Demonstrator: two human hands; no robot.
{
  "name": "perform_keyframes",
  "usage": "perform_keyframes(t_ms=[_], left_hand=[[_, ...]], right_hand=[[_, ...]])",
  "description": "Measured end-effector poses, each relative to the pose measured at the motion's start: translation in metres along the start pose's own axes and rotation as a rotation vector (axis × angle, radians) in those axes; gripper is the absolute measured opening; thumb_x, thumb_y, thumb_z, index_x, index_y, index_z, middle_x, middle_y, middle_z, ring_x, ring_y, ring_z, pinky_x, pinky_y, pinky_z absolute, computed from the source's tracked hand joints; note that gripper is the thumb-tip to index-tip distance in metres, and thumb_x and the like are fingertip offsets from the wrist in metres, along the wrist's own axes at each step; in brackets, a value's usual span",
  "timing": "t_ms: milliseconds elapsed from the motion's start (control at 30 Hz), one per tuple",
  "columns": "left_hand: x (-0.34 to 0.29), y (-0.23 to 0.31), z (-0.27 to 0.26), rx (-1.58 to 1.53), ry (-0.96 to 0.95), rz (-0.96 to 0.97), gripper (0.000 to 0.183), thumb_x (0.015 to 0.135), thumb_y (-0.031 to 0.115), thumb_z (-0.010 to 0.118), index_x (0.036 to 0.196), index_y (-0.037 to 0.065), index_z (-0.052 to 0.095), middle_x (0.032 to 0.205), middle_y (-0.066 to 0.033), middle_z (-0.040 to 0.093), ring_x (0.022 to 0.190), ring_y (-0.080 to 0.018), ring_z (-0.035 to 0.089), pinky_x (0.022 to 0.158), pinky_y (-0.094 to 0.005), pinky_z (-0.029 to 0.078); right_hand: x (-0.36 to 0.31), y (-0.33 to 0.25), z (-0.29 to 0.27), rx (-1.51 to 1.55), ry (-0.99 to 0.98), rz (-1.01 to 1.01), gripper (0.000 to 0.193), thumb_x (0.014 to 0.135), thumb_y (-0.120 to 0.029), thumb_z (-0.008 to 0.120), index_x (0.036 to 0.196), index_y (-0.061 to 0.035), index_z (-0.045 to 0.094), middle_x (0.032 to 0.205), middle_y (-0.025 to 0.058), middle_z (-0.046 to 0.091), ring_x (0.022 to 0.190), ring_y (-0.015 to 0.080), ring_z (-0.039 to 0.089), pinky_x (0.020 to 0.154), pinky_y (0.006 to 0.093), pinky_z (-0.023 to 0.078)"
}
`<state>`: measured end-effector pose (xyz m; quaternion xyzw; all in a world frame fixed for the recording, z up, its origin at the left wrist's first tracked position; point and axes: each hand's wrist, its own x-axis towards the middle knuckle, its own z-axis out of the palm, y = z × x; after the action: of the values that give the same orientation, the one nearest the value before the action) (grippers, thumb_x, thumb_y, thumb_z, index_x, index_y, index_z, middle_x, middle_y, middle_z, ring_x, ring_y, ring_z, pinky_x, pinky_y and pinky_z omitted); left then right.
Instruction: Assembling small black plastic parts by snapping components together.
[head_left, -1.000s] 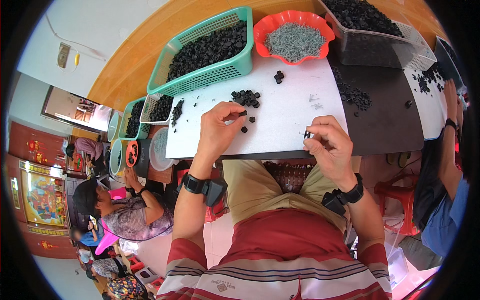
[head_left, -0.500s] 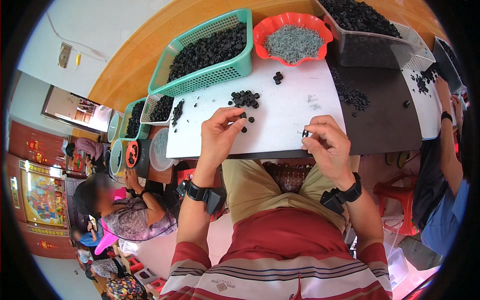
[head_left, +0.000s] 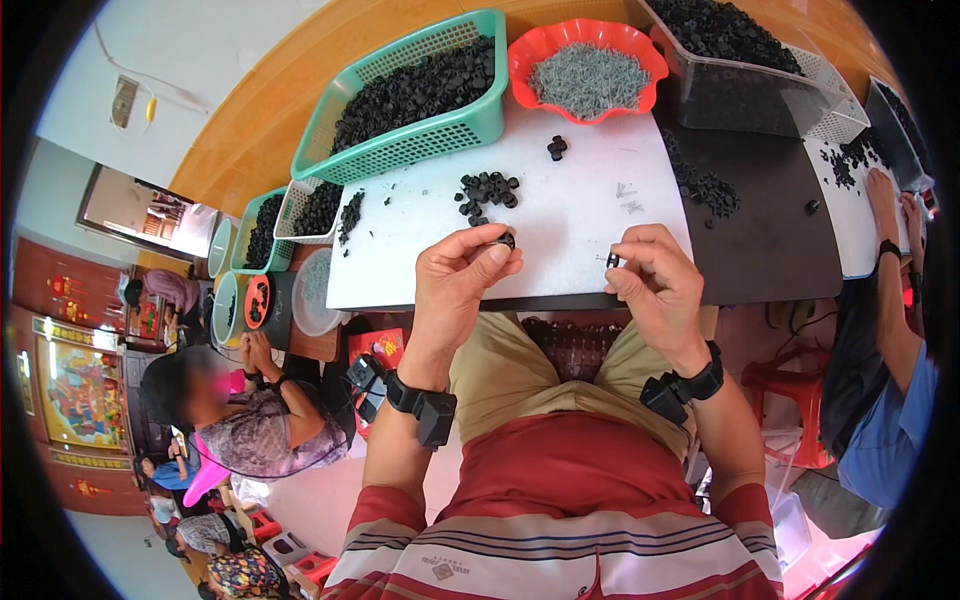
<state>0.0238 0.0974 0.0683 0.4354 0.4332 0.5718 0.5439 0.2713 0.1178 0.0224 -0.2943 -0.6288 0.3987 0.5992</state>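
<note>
My left hand (head_left: pixel 464 270) pinches a small black plastic part (head_left: pixel 506 240) between thumb and forefinger, just above the front of the white work sheet (head_left: pixel 560 200). In my right hand (head_left: pixel 655 275) another small black part (head_left: pixel 612 260) is held between thumb and fingertips, with a thin screw-like tip sticking out to its left. The two hands are apart. Beyond my left hand lies a loose pile of black parts (head_left: pixel 487 192). A small cluster of black parts (head_left: pixel 556 148) sits farther back. Several loose screws (head_left: pixel 628 195) lie beyond my right hand.
At the back stand a green basket (head_left: pixel 400 155) of black parts, a red scalloped bowl (head_left: pixel 520 75) of screws and a clear bin (head_left: pixel 735 105) of black parts. One person (head_left: pixel 265 400) sits at left; another person's arm (head_left: pixel 895 290) works at right.
My left hand has drawn nearer and slightly right, taking a black part away from the pile. My right hand has hardly moved and keeps its part.
</note>
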Motion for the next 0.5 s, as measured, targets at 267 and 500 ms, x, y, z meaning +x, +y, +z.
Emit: perform_keyframes(t_ms=[267, 500], left_hand=[[-0.005, -0.006, 0.007, -0.127, 0.019, -0.061, 0.028, 0.093, -0.004, 0.067, 0.121, 0.0, 0.067, 0.112, -0.0123, 0.071, 0.095, -0.0194, 0.071, 0.085, -0.0322, 0.062], [-0.008, -0.013, 0.014, -0.27, -0.024, -0.11, 0.026, 0.096, 0.0, 0.065, 0.122, 0.001, 0.067, 0.115, -0.0144, 0.07, 0.093, -0.0173, 0.071, 0.084, -0.0293, 0.063]], right_hand=[[0.001, -0.003, 0.0, -0.01, -0.003, 0.008, 0.022, 0.088, -0.004, 0.077, 0.107, 0.0016, 0.068, 0.105, 0.009, 0.062, 0.069, 0.0066, 0.055, 0.059, 0.0206, 0.045], [0.0, -0.005, 0.0, 0.012, 0.011, 0.04, 0.023, 0.087, -0.003, 0.077, 0.108, 0.0013, 0.068, 0.105, 0.0092, 0.063, 0.07, 0.0073, 0.057, 0.061, 0.0215, 0.046]])
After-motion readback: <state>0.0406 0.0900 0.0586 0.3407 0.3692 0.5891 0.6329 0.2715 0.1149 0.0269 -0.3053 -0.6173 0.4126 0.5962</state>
